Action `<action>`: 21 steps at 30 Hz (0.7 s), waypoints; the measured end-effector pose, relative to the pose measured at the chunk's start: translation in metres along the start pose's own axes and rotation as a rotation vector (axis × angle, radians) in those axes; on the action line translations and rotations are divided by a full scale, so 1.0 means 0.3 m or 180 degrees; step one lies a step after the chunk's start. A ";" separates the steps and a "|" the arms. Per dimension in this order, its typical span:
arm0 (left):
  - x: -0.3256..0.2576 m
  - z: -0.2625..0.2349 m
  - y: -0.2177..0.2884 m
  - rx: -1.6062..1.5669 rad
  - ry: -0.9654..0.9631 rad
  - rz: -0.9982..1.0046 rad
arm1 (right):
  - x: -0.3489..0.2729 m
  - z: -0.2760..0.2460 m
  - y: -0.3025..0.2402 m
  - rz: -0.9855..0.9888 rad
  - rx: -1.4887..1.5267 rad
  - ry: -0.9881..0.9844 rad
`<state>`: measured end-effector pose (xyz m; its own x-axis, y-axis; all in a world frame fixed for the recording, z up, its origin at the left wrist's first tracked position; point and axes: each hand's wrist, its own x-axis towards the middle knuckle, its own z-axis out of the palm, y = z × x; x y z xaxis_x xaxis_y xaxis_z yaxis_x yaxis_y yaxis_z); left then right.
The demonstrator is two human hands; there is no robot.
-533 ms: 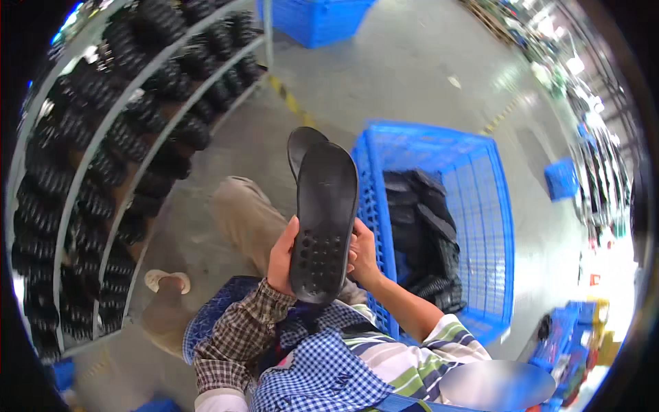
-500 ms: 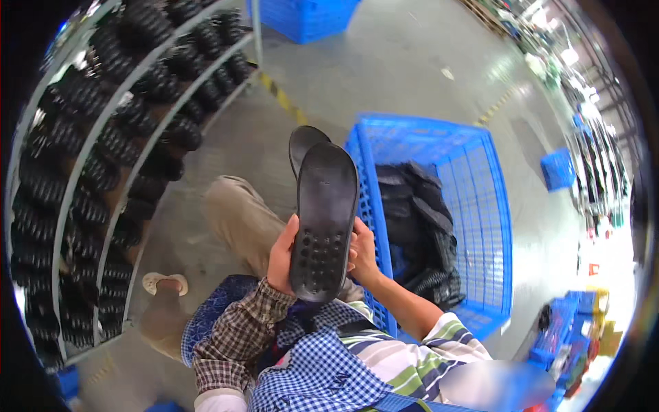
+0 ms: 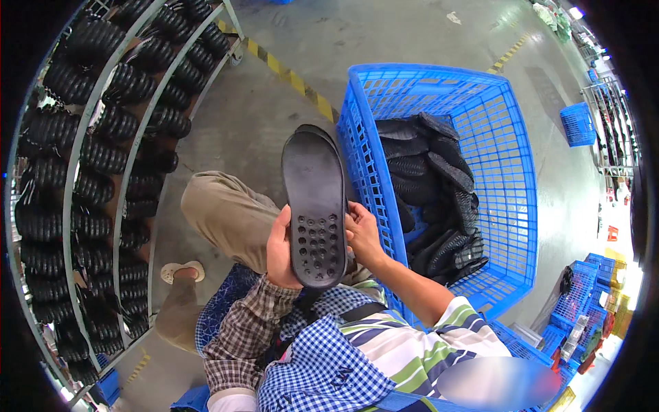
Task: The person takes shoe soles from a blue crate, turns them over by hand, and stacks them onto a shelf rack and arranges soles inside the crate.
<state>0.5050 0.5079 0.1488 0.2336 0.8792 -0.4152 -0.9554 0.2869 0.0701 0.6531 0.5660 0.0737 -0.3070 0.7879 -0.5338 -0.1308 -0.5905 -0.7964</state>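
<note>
Black rubber shoe sole with round holes at heel [image 3: 314, 206] held upright before chest, toe end up, second black sole [image 3: 322, 130] tucked behind. Left hand [image 3: 280, 250] wrapped around left edge, fingers closed behind sole. Right hand [image 3: 362, 233] pressed against right edge, fingers curled. Blue plastic lattice crate [image 3: 511, 185], part-filled with black soles, just right. Metal rack of black soles [image 3: 103, 158] at left.

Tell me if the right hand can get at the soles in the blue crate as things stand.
Probably yes, once it lets go: the right hand grips the held sole, but the blue crate is open-topped right beside it, soles uncovered.
</note>
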 end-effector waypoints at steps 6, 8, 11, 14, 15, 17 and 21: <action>0.004 -0.027 0.016 0.0026 -0.0452 0.0001 | 0.041 -0.003 -0.018 -0.0036 -0.0257 0.0115; -0.003 -0.026 0.022 0.0054 -0.0331 0.0072 | 0.043 -0.006 -0.037 -0.0077 -0.0009 0.0149; -0.010 -0.019 0.038 0.0079 -0.0122 0.0294 | 0.035 -0.022 -0.087 -0.0418 -0.0121 0.0293; -0.019 -0.013 0.072 0.0085 0.0060 0.0594 | -0.031 -0.008 -0.179 -0.0686 -0.0139 0.0040; -0.026 -0.015 0.088 0.0068 0.0149 0.0707 | -0.058 0.009 -0.199 -0.0791 -0.0318 -0.0052; -0.017 -0.030 0.107 0.0410 0.0045 0.1047 | -0.105 0.062 -0.241 -0.0744 -0.0121 -0.0260; -0.034 -0.014 0.117 0.1075 0.0722 0.2033 | -0.138 0.134 -0.253 -0.0482 -0.1214 -0.0781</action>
<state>0.4684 0.5075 0.1517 -0.4246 0.8243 -0.3744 -0.7766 -0.1191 0.6186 0.6378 0.5710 0.1677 -0.5309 0.7685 -0.3573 0.1499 -0.3298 -0.9321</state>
